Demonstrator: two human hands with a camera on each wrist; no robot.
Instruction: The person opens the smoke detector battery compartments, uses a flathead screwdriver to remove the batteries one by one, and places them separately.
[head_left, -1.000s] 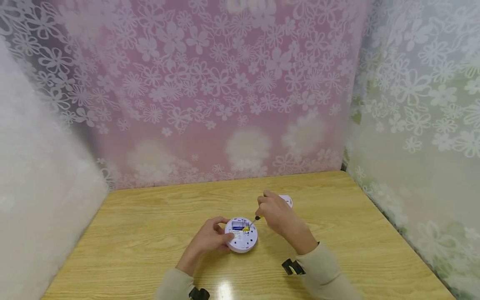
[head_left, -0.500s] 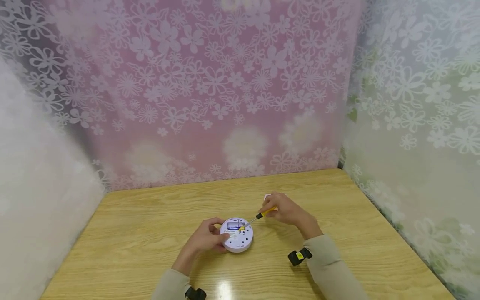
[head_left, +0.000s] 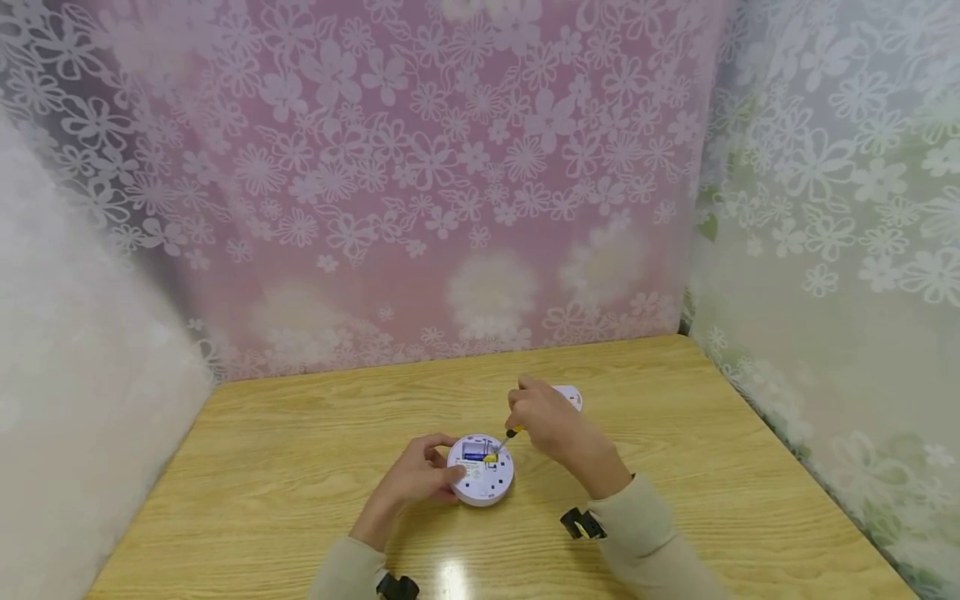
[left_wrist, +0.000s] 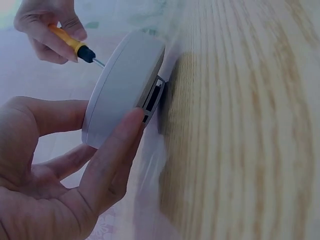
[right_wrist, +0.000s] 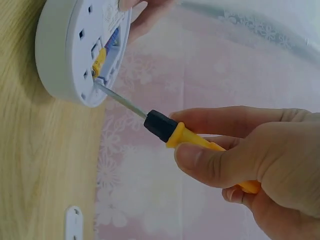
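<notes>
A round white smoke detector [head_left: 491, 487] is tilted up off the table, its battery bay facing the right hand. My left hand [head_left: 416, 475] grips it by the rim, the thumb on the face and the fingers beneath. Inside the bay sits a blue-and-yellow battery [right_wrist: 101, 61]. The right hand [head_left: 551, 421] holds a screwdriver [right_wrist: 160, 125] with a yellow handle and black collar between thumb and fingers. Its metal shaft reaches the detector's face beside the battery's yellow end; whether the tip touches the battery cannot be made out.
Behind the right hand a small white plate [head_left: 572, 396] lies on the wooden table [head_left: 300, 467]. Flowered cloths enclose the table at the back [head_left: 450, 208] and on both sides. Each wrist wears a black camera band.
Half a second ago the right hand had swung right and lower, showing more of the yellow handle. It is now back nearer the detector, with the screwdriver steeper. The left hand keeps its hold.
</notes>
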